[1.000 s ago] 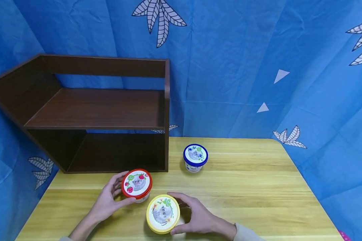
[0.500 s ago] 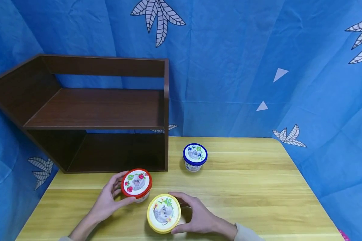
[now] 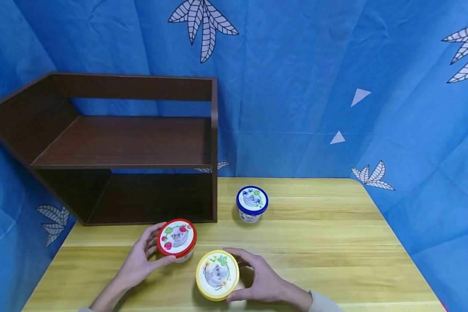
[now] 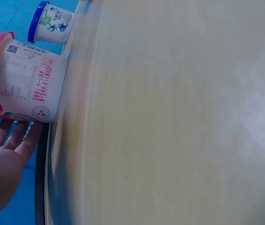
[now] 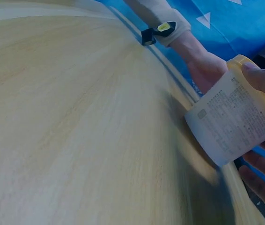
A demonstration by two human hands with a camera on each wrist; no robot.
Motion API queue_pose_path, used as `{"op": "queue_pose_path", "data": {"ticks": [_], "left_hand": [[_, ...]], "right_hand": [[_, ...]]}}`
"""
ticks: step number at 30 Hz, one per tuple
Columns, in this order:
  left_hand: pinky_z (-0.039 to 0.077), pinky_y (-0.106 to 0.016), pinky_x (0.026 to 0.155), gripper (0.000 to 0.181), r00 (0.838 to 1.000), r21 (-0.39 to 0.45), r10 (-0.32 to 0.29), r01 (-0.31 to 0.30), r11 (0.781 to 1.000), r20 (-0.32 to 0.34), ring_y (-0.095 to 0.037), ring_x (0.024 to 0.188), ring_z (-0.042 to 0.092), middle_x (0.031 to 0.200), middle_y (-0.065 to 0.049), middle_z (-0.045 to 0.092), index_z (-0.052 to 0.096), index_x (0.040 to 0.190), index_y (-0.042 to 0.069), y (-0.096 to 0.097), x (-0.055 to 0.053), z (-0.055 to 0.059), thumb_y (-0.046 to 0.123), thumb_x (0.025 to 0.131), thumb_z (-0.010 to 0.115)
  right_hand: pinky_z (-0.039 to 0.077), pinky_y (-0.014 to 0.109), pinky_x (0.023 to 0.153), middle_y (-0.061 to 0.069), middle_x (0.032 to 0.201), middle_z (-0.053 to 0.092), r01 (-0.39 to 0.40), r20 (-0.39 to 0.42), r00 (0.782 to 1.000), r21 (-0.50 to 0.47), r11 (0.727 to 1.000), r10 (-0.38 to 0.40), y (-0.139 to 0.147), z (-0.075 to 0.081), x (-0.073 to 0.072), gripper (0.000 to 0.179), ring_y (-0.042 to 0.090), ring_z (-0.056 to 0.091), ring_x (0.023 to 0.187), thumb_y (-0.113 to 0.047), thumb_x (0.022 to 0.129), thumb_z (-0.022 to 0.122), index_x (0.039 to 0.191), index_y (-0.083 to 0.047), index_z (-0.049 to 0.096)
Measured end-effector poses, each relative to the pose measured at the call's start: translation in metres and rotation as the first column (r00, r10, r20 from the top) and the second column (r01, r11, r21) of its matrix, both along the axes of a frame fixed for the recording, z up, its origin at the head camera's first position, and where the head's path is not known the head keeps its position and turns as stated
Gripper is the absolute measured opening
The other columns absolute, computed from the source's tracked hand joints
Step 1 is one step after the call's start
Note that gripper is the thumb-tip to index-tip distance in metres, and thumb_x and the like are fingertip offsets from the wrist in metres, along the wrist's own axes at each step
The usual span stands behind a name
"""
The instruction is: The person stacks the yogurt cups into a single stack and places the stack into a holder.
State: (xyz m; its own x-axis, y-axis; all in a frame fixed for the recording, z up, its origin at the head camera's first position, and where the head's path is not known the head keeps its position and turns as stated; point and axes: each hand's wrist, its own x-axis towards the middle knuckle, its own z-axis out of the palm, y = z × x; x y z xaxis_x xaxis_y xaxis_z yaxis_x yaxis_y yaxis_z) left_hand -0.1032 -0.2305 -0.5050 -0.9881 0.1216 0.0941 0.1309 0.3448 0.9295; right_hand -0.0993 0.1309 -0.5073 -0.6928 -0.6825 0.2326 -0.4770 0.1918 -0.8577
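My left hand [image 3: 137, 261] grips a tub with a red lid [image 3: 177, 237] and strawberry print, thumb on the near side and fingers round the far side. In the left wrist view, the white side of this red-lidded tub [image 4: 27, 77] shows printed text, its base at the tabletop. To the right and nearer me, my right hand [image 3: 264, 277] holds a yellow-lidded tub [image 3: 217, 276] between thumb and fingers. The right wrist view has the yellow-lidded tub [image 5: 231, 117] low over the wood with a shadow beside it. A small gap separates the two tubs.
A third tub, blue-lidded with blueberry print [image 3: 251, 201], stands farther back on the wooden table [image 3: 316, 242]. At the left is a dark brown two-level shelf [image 3: 128, 141]. A blue patterned curtain [image 3: 296, 86] hangs behind and at the sides.
My right hand has moved slightly to the right with the yellow-lidded tub, widening the gap to the red-lidded one. The left hand and its tub have stayed in place.
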Motion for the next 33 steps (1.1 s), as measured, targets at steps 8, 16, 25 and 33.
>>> {"op": "queue_pose_path", "data": {"ticks": [8,16,25,33], "left_hand": [[0.055,-0.013,0.097,0.086,1.000,-0.005,-0.010,0.010,1.000,0.008,0.012,0.119,0.054,0.148,-0.018,0.056,0.040,0.155,0.013,0.000,0.000,-0.001,0.016,0.085,0.090],[0.054,-0.012,0.098,0.086,1.000,-0.011,-0.006,0.006,1.000,0.016,0.011,0.118,0.056,0.146,-0.017,0.058,0.041,0.155,0.012,0.000,-0.001,-0.002,0.017,0.084,0.090],[0.055,-0.014,0.097,0.086,1.000,-0.003,-0.012,0.012,1.000,0.016,0.009,0.117,0.057,0.145,-0.016,0.058,0.041,0.154,0.012,-0.002,-0.001,-0.003,0.017,0.084,0.090],[0.056,-0.014,0.097,0.086,1.000,-0.002,-0.014,0.014,1.000,0.002,0.008,0.117,0.057,0.143,-0.016,0.059,0.042,0.154,0.011,-0.002,-0.002,-0.003,0.016,0.083,0.090]], "right_hand": [[0.056,0.033,0.107,0.004,0.148,0.064,0.033,-0.001,0.999,-0.003,0.999,-0.033,0.003,0.005,0.001,0.096,0.011,0.068,0.120,-0.028,0.077,0.097,0.157,-0.014,0.046],[0.056,0.034,0.107,0.003,0.148,0.064,0.054,-0.014,0.998,0.004,0.999,-0.054,0.005,0.012,-0.004,0.096,0.013,0.069,0.116,-0.029,0.077,0.097,0.157,-0.011,0.046],[0.057,0.035,0.106,0.000,0.150,0.063,0.024,-0.002,1.000,0.004,1.000,-0.024,0.004,0.028,-0.011,0.096,0.009,0.067,0.119,-0.029,0.077,0.096,0.157,-0.011,0.047],[0.057,0.037,0.106,0.005,0.150,0.064,0.021,-0.049,0.999,-0.023,1.000,-0.022,-0.002,0.045,-0.020,0.097,0.012,0.068,0.119,-0.026,0.075,0.097,0.157,-0.011,0.047]]}}
